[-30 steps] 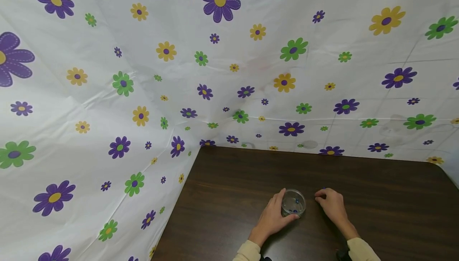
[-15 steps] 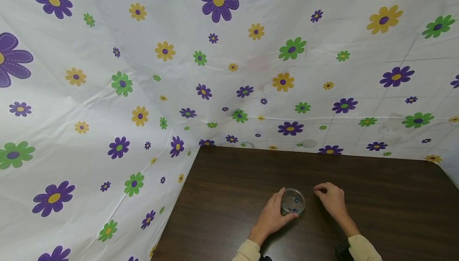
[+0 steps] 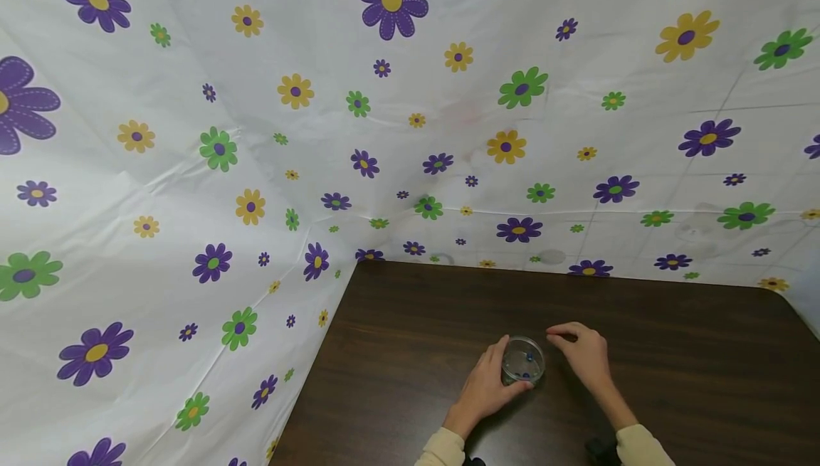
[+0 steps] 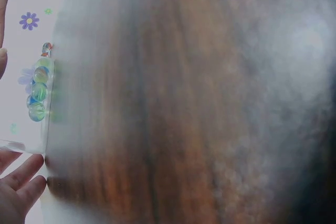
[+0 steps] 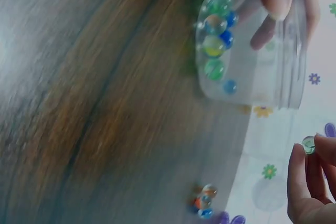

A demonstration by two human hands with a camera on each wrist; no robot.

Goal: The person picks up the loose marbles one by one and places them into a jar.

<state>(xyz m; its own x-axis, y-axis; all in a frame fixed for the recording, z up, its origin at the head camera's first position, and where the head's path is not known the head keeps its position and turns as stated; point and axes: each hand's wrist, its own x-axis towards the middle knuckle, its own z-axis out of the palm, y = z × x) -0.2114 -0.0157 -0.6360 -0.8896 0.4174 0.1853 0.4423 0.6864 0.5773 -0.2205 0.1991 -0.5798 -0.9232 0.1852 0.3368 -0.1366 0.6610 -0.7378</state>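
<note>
My left hand (image 3: 485, 388) grips the side of a clear jar (image 3: 523, 363) standing on the table, with the thumb at its near side. In the right wrist view, several glass marbles (image 5: 214, 46), green, blue, yellow and orange, lie in the jar's bottom. My right hand (image 3: 584, 356) is raised just right of the jar, apart from it. Between its thumb and finger it pinches a clear greenish marble (image 5: 308, 144), too small to make out in the head view.
On the table beyond the jar lies a small cluster of loose marbles (image 5: 205, 202), orange, red and blue, hidden in the head view. The dark brown table (image 3: 416, 324) meets a white flowered cloth (image 3: 435, 96) at its back and left edges.
My right hand has lifted a little and moved left towards the jar. A blue spot beside its fingers one second ago no longer shows. My left hand and the jar stay put.
</note>
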